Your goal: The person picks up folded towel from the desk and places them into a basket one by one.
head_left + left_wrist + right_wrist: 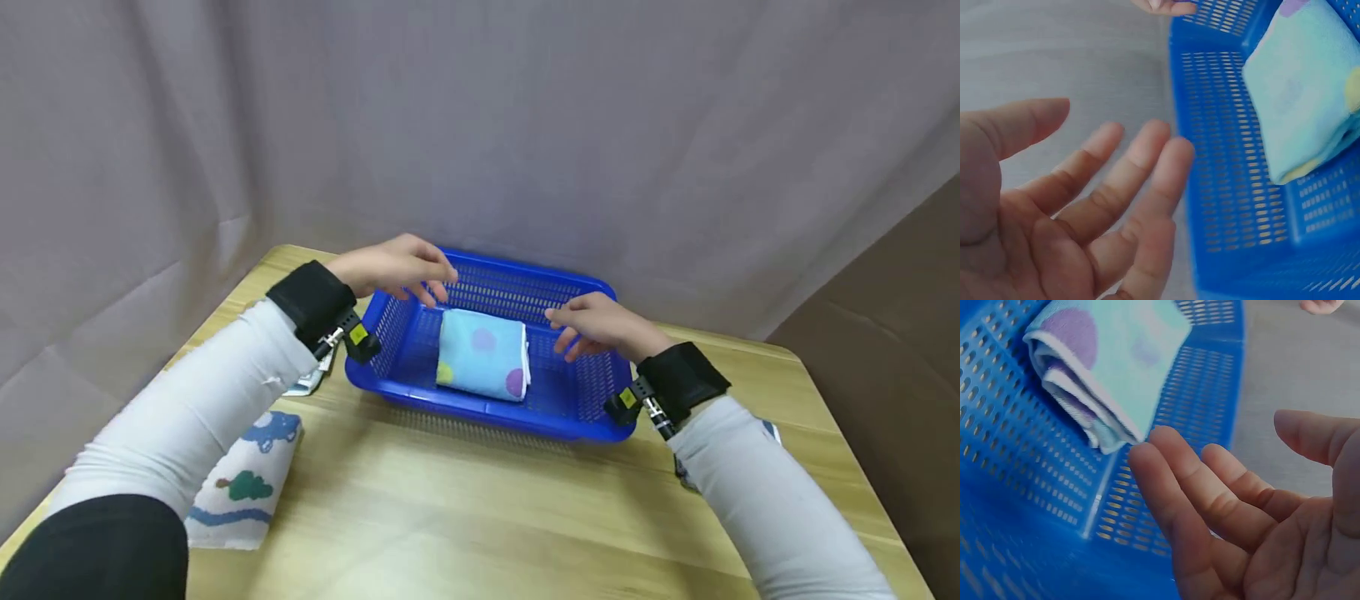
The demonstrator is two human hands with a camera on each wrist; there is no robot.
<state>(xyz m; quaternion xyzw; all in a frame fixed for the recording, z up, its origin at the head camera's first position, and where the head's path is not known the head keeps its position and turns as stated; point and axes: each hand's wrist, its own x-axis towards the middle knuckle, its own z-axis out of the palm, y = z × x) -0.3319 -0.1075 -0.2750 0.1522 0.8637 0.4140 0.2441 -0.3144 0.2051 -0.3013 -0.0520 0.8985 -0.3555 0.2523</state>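
Observation:
A folded light-blue towel (480, 354) with purple and yellow dots lies flat inside a blue plastic basket (491, 408) with slotted walls. Over the basket's left end hovers my left hand (401, 267), fingers relaxed and holding nothing. My right hand (600, 323) is above the right end, its fingers loosely bent and apart from the towel. In the left wrist view the left palm (1054, 250) faces up beside the basket wall. From the right wrist, the towel's layered white edge (1085, 387) shows beyond the right fingertips (1147, 456).
On the wooden table (450, 517), a white towel (243, 483) with a tree and blue pattern lies at the left, partly under the left sleeve. Another cloth (307, 383) sits behind it. A dark-and-white item (770, 431) shows past the right sleeve. A grey curtain (525, 125) hangs behind.

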